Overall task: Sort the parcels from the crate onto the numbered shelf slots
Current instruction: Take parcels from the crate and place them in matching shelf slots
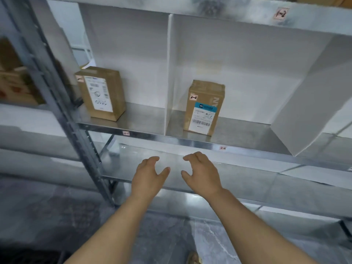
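Note:
Two brown cardboard parcels stand upright on a metal shelf. The left parcel with a white label is in the left slot. The right parcel, with a blue-topped label and a small "2-2" tag, is in the slot right of a white divider. A "2-2" sticker marks the shelf edge below it. My left hand and my right hand hang side by side below the shelf edge, fingers loosely curled and holding nothing.
A grey steel upright runs down the left of the rack. A lower metal shelf lies behind my hands. Another white divider closes the right slot. Blurred boxes sit on the neighbouring rack at left. Grey marbled floor is below.

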Demonstrator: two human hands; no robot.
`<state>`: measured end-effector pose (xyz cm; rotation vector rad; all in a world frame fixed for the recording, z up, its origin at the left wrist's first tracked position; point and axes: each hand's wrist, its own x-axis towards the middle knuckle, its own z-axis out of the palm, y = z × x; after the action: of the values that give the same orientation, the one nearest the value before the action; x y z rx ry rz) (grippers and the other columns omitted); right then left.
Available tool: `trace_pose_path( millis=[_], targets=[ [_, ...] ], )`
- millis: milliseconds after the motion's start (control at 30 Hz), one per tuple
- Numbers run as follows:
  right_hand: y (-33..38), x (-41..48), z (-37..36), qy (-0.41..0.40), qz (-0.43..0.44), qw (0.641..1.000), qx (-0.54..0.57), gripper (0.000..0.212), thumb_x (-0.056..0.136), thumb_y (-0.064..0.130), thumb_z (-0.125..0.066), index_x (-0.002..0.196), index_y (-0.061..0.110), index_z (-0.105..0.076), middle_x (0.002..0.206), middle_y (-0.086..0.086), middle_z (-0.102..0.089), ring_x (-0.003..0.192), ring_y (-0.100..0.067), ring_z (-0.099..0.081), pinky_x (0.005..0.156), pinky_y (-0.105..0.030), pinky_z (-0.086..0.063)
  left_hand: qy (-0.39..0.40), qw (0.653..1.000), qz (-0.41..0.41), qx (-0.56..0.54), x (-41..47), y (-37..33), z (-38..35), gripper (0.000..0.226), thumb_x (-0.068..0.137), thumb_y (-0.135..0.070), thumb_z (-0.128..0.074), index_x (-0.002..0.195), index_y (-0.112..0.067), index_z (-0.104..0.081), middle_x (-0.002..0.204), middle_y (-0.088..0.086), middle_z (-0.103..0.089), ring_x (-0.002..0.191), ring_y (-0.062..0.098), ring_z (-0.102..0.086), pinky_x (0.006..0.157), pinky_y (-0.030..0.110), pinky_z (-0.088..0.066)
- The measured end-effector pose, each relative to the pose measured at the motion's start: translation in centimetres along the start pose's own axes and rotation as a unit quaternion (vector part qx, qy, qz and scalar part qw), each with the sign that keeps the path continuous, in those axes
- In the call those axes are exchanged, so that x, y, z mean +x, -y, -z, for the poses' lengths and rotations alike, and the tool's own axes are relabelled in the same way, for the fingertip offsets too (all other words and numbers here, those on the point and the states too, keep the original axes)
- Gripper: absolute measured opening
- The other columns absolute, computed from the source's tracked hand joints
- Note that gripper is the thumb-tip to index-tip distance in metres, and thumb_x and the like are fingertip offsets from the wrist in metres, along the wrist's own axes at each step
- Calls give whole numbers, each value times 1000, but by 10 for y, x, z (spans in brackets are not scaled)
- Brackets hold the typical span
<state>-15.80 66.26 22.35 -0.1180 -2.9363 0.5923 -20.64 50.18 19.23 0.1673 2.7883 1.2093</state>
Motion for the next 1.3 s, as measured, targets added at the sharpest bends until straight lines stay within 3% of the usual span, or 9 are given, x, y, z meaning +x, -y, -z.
trace_pose_path(
  millis=[200, 367, 667, 867, 1133, 1300],
  targets=[
    [36, 14, -8, 69, 76, 994, -33, 43, 93, 34, -53, 134, 22, -48, 134, 2, -47, 122, -17, -45, 93, -27, -38, -55, 996, 68, 37, -22, 37, 39, 51, 87, -46, -61, 131, -22, -53, 128, 1, -57, 116, 21, -54, 94, 35, -45],
    [61, 28, -23, 112, 168, 979, -34, 41, 92, 34, -54, 131, 23, -51, 130, 2, -51, 118, -18, -49, 93, -29, -42, -108, 981, 121, 104, -44, 56, 58, 48, 88, -45, -60, 129, -22, -55, 129, 2, -57, 122, 25, -48, 95, 33, -40],
    [102, 29, -62, 188, 286, 939, -28, 43, 90, 32, -56, 130, 17, -53, 126, -4, -54, 118, -25, -49, 91, -33, -39, -134, 941, 244, 190, -101, 89, 72, 55, 91, -53, -51, 136, -22, -46, 136, 2, -51, 127, 25, -42, 98, 35, -37],
    [148, 12, -91, 230, 382, 894, -37, 52, 93, 38, -52, 142, 21, -43, 140, 1, -47, 129, -20, -42, 100, -31, -36, -193, 910, 322, 174, -146, 112, 86, 60, 91, -56, -48, 140, -23, -42, 143, 1, -46, 131, 23, -40, 103, 36, -36],
    [232, -17, -125, 263, 470, 842, -46, 50, 96, 39, -48, 142, 23, -40, 139, 3, -46, 128, -18, -42, 100, -34, -38, -252, 873, 400, 124, -199, 159, 118, 63, 91, -55, -48, 143, -22, -38, 144, 2, -45, 134, 21, -38, 108, 37, -34],
    [295, -34, -158, 286, 505, 812, -67, 50, 95, 38, -48, 142, 22, -40, 138, 1, -46, 129, -19, -41, 102, -33, -35, -254, 853, 447, 89, -227, 207, 152, 63, 92, -57, -45, 145, -24, -35, 146, 1, -43, 133, 22, -38, 103, 36, -37]
  ],
)
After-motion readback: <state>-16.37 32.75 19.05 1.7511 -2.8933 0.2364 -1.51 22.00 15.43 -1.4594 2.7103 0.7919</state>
